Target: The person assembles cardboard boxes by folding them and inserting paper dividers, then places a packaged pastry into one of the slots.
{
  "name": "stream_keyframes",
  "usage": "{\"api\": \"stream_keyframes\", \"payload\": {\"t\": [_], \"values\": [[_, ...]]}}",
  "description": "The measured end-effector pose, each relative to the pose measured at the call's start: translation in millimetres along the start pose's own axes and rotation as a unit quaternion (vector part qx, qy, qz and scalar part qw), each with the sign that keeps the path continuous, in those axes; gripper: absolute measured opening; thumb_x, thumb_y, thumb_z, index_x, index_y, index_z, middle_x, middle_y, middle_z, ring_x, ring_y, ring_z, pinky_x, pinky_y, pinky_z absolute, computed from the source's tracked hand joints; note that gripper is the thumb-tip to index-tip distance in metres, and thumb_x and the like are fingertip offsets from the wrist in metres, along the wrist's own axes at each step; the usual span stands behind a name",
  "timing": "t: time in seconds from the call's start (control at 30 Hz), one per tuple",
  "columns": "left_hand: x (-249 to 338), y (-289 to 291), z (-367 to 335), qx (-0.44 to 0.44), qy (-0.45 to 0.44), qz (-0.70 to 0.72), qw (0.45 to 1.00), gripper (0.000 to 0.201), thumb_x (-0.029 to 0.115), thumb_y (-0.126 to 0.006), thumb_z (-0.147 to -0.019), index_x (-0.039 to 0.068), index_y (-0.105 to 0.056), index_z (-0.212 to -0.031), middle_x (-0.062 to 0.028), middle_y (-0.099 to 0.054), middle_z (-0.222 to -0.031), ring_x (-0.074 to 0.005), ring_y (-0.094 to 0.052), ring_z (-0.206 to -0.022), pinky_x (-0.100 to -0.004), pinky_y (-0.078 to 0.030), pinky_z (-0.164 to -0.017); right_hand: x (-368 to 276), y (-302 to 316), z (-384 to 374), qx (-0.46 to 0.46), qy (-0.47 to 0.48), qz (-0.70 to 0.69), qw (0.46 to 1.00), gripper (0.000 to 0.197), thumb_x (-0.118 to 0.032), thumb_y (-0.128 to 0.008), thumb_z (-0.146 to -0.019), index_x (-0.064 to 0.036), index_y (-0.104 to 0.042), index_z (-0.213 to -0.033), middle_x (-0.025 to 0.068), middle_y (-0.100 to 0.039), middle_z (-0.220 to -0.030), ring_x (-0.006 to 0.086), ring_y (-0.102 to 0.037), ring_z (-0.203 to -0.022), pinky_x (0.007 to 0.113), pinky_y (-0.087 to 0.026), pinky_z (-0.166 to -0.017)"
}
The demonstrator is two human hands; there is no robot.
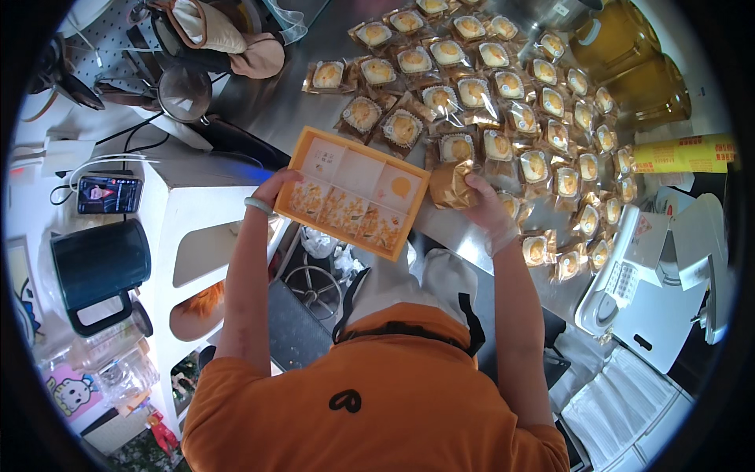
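Observation:
My left hand (274, 189) grips the left end of a shallow yellow box (410, 214), held tilted in front of me. Inside it are partitions, with a white and orange flower print on the bottom; no pastries show in it. Close to the box's right end, my right hand (489, 211), which seems to wear a thin clear glove, pinches a gold-wrapped packet (451, 186). The packet's plain back faces up, so its contents are hidden. Beyond and to the right, many individually wrapped pastries (473, 92) in clear-fronted gold packets cover the metal table (271, 102).
A white shelf unit (169, 236) stands left, near a phone (109, 194) and a dark green mug (102, 263). A strainer (185, 92) lies at the far left. Right of the pastries are a yellow packet (684, 154) and a white machine (617, 275). Amber containers (645, 86) stand far right.

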State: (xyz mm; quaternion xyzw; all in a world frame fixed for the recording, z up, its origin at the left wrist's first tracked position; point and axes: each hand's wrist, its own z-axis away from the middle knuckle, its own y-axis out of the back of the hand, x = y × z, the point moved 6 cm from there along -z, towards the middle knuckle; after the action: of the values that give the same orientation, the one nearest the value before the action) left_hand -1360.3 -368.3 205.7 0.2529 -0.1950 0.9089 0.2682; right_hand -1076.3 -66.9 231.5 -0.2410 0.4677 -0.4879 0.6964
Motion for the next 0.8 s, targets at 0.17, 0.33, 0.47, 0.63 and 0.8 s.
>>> {"api": "stream_keyframes", "payload": {"t": [0.17, 0.33, 0.47, 0.63, 0.8], "values": [[-24.4, -33.8, 13.4, -0.05, 0.001, -0.005, 0.999, 0.045, 0.014, -0.067, -0.077, -0.002, -0.052, -0.117, -0.0126, -0.061, -0.107, -0.0226, -0.063, -0.096, -0.0327, -0.053, -0.084, -20.2, -27.2, 63.2, 0.018, 0.032, 0.093, 0.995, 0.052, -0.025, -0.061, -0.084, -0.0004, -0.048, -0.128, 0.0118, -0.057, -0.12, 0.0209, -0.054, -0.113, 0.033, -0.043, -0.097], [-40.8, -76.6, 17.0, -0.052, 0.004, -0.003, 0.999, 0.046, 0.015, -0.067, -0.079, -0.002, -0.052, -0.119, -0.0115, -0.062, -0.105, -0.021, -0.064, -0.095, -0.0321, -0.053, -0.083, -28.7, -36.7, 85.2, 0.121, 0.133, 0.2, 0.963, 0.058, -0.018, -0.064, -0.082, -0.0016, -0.043, -0.134, 0.0102, -0.053, -0.122, 0.0187, -0.052, -0.112, 0.031, -0.043, -0.095], [-42.9, -97.5, 12.2, -0.048, -0.039, 0.007, 0.998, 0.048, 0.023, -0.071, -0.081, -0.001, -0.052, -0.118, -0.0104, -0.062, -0.104, -0.0188, -0.063, -0.095, -0.0303, -0.052, -0.082, -23.6, -54.1, 84.5, 0.238, 0.179, 0.312, 0.902, 0.061, -0.011, -0.067, -0.081, -0.004, -0.042, -0.136, 0.0086, -0.051, -0.12, 0.02, -0.052, -0.108, 0.034, -0.044, -0.092], [-39.9, -96.6, 6.8, 0.013, -0.078, -0.086, 0.993, 0.065, 0.031, -0.067, -0.086, -0.004, -0.038, -0.132, -0.0138, -0.059, -0.112, -0.0191, -0.061, -0.096, -0.0314, -0.052, -0.083, -1.0, -64.4, 67.0, 0.293, 0.253, 0.525, 0.758, 0.077, -0.012, -0.075, -0.072, -0.0023, -0.036, -0.137, 0.016, -0.044, -0.118, 0.0291, -0.049, -0.108, 0.039, -0.044, -0.091], [-25.2, -108.5, 14.6, 0.026, -0.113, -0.23, 0.966, 0.071, 0.036, -0.073, -0.081, -0.004, -0.038, -0.127, -0.0137, -0.056, -0.101, -0.0192, -0.057, -0.093, -0.0306, -0.049, -0.079, 3.4, -87.9, 62.8, 0.325, 0.299, 0.647, 0.622, 0.089, -0.012, -0.078, -0.066, 0.0, -0.029, -0.139, 0.0226, -0.041, -0.117, 0.038, -0.047, -0.109, 0.043, -0.042, -0.093]]}}
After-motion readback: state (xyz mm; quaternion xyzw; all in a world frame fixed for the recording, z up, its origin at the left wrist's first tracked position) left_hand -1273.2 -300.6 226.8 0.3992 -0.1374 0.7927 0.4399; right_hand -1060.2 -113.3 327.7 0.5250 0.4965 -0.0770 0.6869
